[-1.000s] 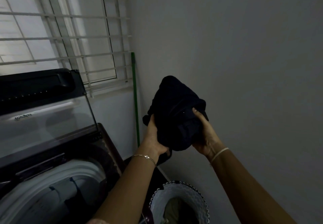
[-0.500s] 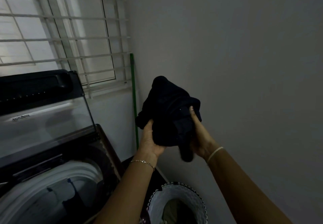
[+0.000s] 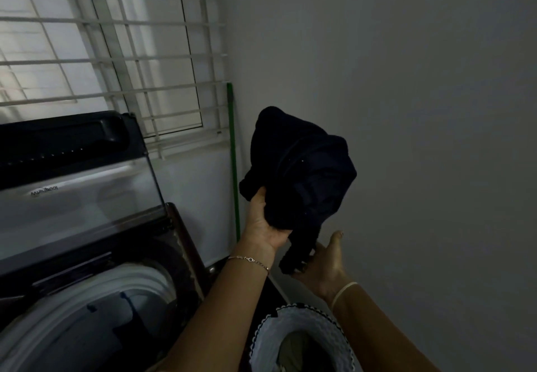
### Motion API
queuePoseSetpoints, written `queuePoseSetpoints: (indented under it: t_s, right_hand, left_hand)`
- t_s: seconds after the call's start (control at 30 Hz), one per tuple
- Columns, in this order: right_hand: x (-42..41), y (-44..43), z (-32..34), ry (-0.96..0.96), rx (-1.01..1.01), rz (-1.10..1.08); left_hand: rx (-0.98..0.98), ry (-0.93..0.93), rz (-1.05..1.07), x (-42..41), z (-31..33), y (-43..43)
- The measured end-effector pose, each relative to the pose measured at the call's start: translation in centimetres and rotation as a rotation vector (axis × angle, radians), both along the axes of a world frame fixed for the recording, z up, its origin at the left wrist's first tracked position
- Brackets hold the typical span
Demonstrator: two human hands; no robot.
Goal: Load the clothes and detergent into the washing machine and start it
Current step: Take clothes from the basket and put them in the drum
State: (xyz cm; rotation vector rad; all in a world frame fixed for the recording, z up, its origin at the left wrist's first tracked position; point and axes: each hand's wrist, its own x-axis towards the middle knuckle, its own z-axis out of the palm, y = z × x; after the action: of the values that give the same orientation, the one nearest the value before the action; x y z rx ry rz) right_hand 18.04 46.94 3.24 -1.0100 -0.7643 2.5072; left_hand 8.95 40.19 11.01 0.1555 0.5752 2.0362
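Now I have the left hand [image 3: 263, 226] gripping the bundled dark garment [image 3: 302, 168] at mid-frame, against the grey wall [image 3: 436, 110]. The right hand [image 3: 322, 267] sits just below, thumb raised, touching the cloth's hanging tail; I cannot tell whether it pinches it. Lower left, the washing machine [image 3: 87, 299] stands with lid [image 3: 81, 197] raised; the laundry basket [image 3: 305, 315] is at bottom centre.

A white metal window grille [image 3: 116, 61] fills the upper left above a white sill [image 3: 186, 146], a green pole [image 3: 233, 154] stands upright in the corner beside it, and a plain grey wall [image 3: 421, 110] spans the right.
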Motion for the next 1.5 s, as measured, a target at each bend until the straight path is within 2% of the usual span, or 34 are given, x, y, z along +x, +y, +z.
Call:
queuePoseSetpoints:
  t_s: [0.13,0.23,0.37,0.5,0.73,1.03,1.27,1.5]
  right_hand:
    - [-1.2,0.9,0.7,0.294,-0.097,-0.023]
    - [-2.2,2.1,1.7,0.381,-0.096,-0.046]
    - [-3.8,2.8,2.5,0.303,-0.044,-0.05]
    - [-5.2,1.9,2.2,0.217,-0.01,0.011]
    - [-7.9,-0.3,1.3,0.171,-0.116,0.236]
    - [-11.2,-7.8,0.5,0.13,-0.205,0.384]
    - [-13.6,-15.4,0.0,0.177,-0.152,0.414]
    - [-16.9,-23.0,-2.2,0.122,-0.123,0.481]
  left_hand:
    - [-0.065,0.004,0.013,-1.3,-0.5,-0.2]
    - [-0.139,0.01,0.025,-2.4,-1.5,-0.7]
    - [-0.246,-0.01,0.034,-3.0,-2.8,-1.7]
    - [-0.271,-0.029,0.102,-3.5,-4.0,-2.8]
    - [-0.308,-0.076,0.267,-4.1,-5.5,-6.4]
    - [-0.35,-0.131,0.433,-5.8,-8.1,-14.4]
    - [-0.316,-0.227,0.475,-7.9,-9.3,-22.7]
    - [-0.569,-0.127,0.547,-11.7,-10.2,-32.4]
